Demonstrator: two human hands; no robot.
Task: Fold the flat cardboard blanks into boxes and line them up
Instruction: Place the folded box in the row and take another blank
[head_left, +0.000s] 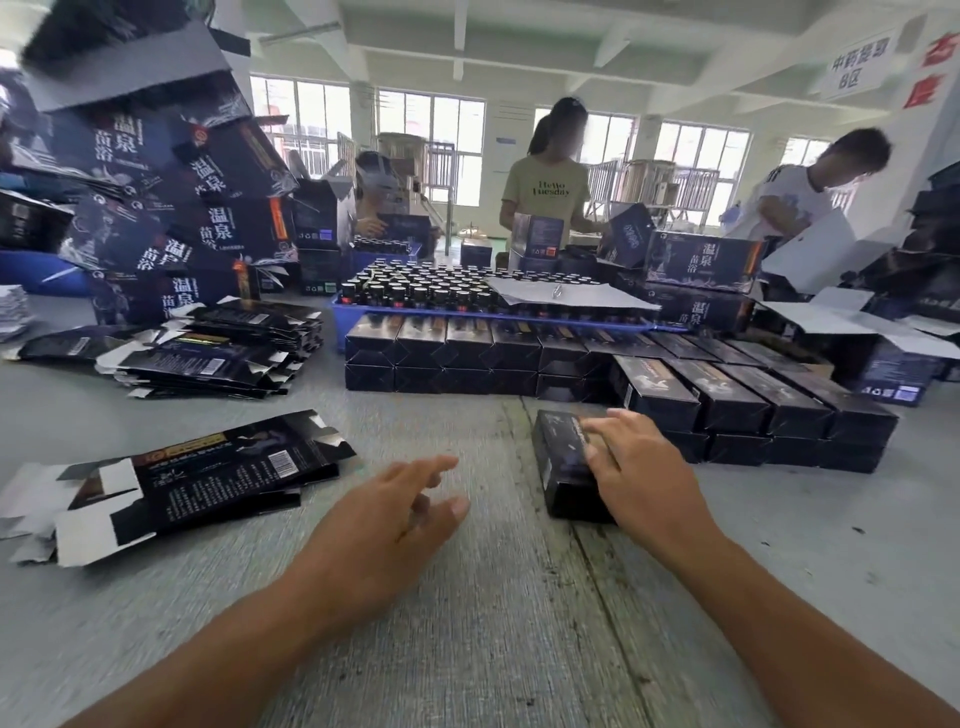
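Your right hand (641, 467) rests on top of a small black box (563, 462). Its fingers (605, 423) lie almost straight and a little apart across the top and right side. You cannot tell if the thumb is pressing the box. The box lies flat on the table (467, 597), just left of the lined-up boxes (748, 405), with a small gap between them.

Your left hand (395, 519) holds nothing. Its fingers (431, 467) are loose and spread, with the thumb close to them, above bare table.

Between your two hands the table is free. More free table runs from the box up to the back boxes (441, 358), which stand in two layers.

To the left, near your left hand, lie a few flat blanks (197, 478). Their white flaps stick out at the left edge. A taller stack of blanks (218, 353) sits farther back. Behind the back boxes is a blue tray (340, 322) full of little bottles (415, 286).
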